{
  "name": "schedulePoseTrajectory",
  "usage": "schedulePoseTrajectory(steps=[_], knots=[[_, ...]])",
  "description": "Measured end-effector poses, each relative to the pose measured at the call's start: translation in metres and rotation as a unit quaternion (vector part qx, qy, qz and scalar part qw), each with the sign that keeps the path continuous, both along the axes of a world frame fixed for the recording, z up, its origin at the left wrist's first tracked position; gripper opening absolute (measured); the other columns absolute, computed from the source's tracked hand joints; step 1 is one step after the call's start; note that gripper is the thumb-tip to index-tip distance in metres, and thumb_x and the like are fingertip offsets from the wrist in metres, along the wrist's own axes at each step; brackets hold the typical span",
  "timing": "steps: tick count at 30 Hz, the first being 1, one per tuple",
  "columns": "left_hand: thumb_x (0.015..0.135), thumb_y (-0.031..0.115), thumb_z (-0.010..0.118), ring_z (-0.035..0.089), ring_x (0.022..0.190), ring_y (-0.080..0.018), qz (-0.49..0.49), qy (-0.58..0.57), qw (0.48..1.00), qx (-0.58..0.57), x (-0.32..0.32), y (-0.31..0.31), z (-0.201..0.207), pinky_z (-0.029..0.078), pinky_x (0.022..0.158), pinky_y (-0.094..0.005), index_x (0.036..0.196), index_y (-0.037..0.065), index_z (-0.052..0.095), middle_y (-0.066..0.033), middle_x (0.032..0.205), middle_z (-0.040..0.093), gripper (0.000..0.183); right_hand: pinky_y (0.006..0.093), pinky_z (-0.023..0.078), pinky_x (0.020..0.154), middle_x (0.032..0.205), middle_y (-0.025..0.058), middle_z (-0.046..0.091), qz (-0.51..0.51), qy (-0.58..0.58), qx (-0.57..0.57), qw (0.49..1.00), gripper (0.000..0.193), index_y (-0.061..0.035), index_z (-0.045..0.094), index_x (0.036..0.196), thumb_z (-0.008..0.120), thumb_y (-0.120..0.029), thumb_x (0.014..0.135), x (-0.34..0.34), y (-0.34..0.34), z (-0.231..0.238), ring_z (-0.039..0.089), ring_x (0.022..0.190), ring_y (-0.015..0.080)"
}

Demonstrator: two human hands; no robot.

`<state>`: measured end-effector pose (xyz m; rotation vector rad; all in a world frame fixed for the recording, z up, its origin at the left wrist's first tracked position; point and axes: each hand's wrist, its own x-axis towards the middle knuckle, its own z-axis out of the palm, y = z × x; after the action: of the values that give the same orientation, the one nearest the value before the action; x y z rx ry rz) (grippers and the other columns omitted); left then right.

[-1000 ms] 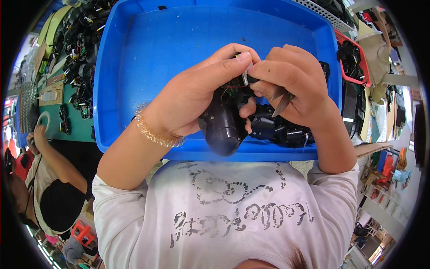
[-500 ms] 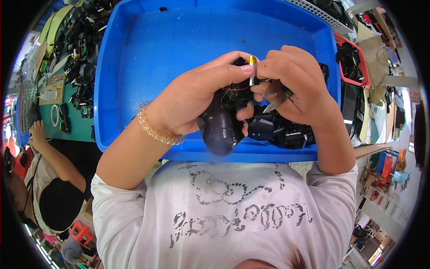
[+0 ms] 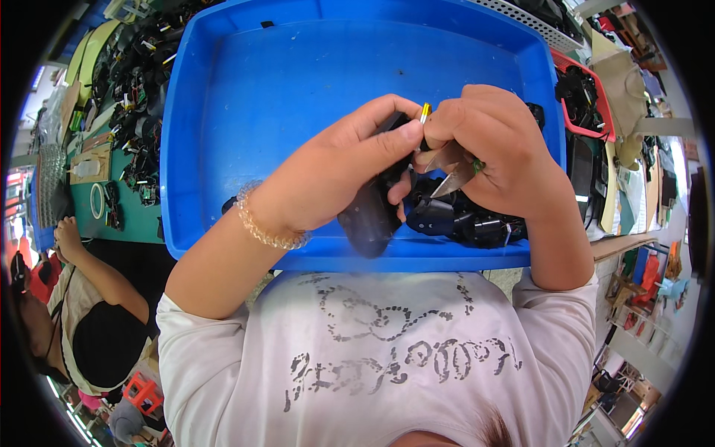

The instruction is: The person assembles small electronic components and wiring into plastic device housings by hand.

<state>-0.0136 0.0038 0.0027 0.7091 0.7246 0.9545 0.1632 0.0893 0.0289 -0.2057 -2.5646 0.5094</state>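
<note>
My left hand (image 3: 339,167), with a clear coiled band at its wrist, is closed around a black rounded plastic housing (image 3: 369,223). The housing's lower end sticks out below my palm. My right hand (image 3: 495,141) is closed and keeps a pair of small scissors (image 3: 454,181) in the palm, blades pointing down and left. Its thumb and forefinger meet my left fingertips at the housing's top edge. A small yellow-and-white piece (image 3: 425,114) rises between them; my fingers hide where it attaches. Beneath, several black housings (image 3: 465,222) lie in the blue tub (image 3: 168,149).
On the left, a green table (image 3: 141,216) carries a heap of black electronic parts (image 3: 141,97) and a white ring (image 3: 97,201). A red basket (image 3: 607,112) of black parts stands at the right. A co-worker's hand (image 3: 68,238) is at the far left.
Both hands have moved slightly down. The housing has turned in my left hand, so its red wires no longer show. My right hand still keeps the scissors.
</note>
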Motion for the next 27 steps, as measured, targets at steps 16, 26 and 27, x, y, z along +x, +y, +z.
schedulePoseTrajectory(steps=[16, 26, 27], knots=[[0.087, 0.011, 0.051, 0.052, 0.066, -0.0114, -0.018, -0.010, 1.000, 0.006, -0.001, -0.003, 0.011, 0.051, 0.062, -0.0333, 0.112, 0.005, 0.048, -0.0048, 0.082, 0.052, 0.026, 0.0383, 0.039, 0.052, 0.066, 0.0079, 0.056, 0.026, -0.012, -0.107, 0.994, 0.023, -0.0054, 0.051, 0.083, 0.061, 0.003, 0.064, 0.006, -0.003, 0.006, 0.052, 0.059, 0.0309], [0.084, 0.007, 0.049, 0.054, 0.067, -0.0142, -0.005, -0.090, 0.996, 0.018, -0.003, -0.001, 0.000, 0.052, 0.062, -0.0349, 0.112, 0.005, 0.045, -0.0101, 0.088, 0.055, 0.028, 0.0247, 0.039, 0.055, 0.072, 0.0032, 0.046, 0.063, 0.077, -0.430, 0.897, 0.020, -0.0032, 0.048, 0.078, 0.065, -0.012, 0.084, 0.001, -0.007, -0.006, 0.044, 0.060, 0.0132], [0.084, 0.007, 0.049, 0.054, 0.067, -0.0142, -0.005, -0.090, 0.996, 0.019, -0.003, -0.001, -0.001, 0.052, 0.062, -0.0349, 0.112, 0.005, 0.045, -0.0101, 0.088, 0.055, 0.028, 0.0244, 0.040, 0.058, 0.075, 0.0027, 0.045, 0.082, 0.095, -0.485, 0.865, 0.020, -0.0031, 0.047, 0.079, 0.063, -0.013, 0.086, 0.001, -0.007, -0.007, 0.044, 0.064, 0.0123]])
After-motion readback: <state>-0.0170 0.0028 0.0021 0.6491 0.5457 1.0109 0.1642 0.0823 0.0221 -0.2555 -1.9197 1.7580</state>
